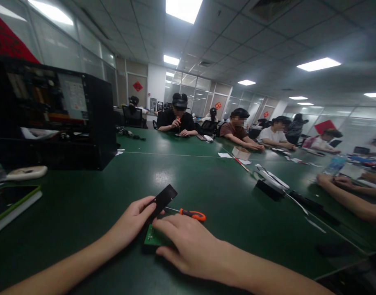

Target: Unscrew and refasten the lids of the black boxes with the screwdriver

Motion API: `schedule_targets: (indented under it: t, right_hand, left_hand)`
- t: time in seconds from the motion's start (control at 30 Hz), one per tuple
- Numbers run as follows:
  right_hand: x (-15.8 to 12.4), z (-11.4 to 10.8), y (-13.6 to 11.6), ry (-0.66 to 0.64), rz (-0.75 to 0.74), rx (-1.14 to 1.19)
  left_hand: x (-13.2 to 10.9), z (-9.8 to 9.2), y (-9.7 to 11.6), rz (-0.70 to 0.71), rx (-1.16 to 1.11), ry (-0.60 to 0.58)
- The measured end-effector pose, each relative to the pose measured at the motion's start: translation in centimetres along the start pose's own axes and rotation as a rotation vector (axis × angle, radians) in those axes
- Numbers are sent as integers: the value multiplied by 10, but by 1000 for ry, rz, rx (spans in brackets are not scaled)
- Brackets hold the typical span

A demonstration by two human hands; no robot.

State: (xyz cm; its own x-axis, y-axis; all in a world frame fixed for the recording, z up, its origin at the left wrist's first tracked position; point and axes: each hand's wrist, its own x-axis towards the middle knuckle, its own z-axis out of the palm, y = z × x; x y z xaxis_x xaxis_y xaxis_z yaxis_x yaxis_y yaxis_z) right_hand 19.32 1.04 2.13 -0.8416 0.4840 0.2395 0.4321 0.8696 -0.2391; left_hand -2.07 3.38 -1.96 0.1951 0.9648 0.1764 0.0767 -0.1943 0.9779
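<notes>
My left hand (138, 213) is closed on a flat black rectangular plate (165, 197), thumb on top, and the plate tilts up to the right. Just below it lies a green circuit board (150, 237), partly covered by my right hand (188, 241). The right fingers and thumb curl around the board's right side; their tips are partly hidden. Behind my right hand a screwdriver (192, 214) with an orange and black handle rests on the green table (114, 196), its shaft pointing left toward the plate.
An opened black computer case (104, 123) stands at the left. In front of it are a green-edged phone-like device (15, 200) and a white object (28, 173). White and black items with a cable (272, 180) lie to the right, near another person's arm (344, 196). Several people sit farther back.
</notes>
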Motion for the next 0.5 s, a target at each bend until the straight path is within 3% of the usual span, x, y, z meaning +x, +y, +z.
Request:
schedule_targets:
  t: [0.1,0.17,0.23,0.37,0.5]
  right_hand:
    - [-7,-16,-5,-13,-19,50]
    - [-21,-38,0,69,23,66]
    - [-45,-67,17,211,163,-2]
    - [-126,-120,84,385,601,-262]
    - [-224,-138,162,454,922,-424]
  left_hand:
    - [0,0,0,-15,20,-27]
    - [-1,0,2,-6,32,-50]
    - [-3,1,3,-12,40,-67]
    - [-4,3,2,-31,57,-78]
    - [-5,4,2,-40,46,-109]
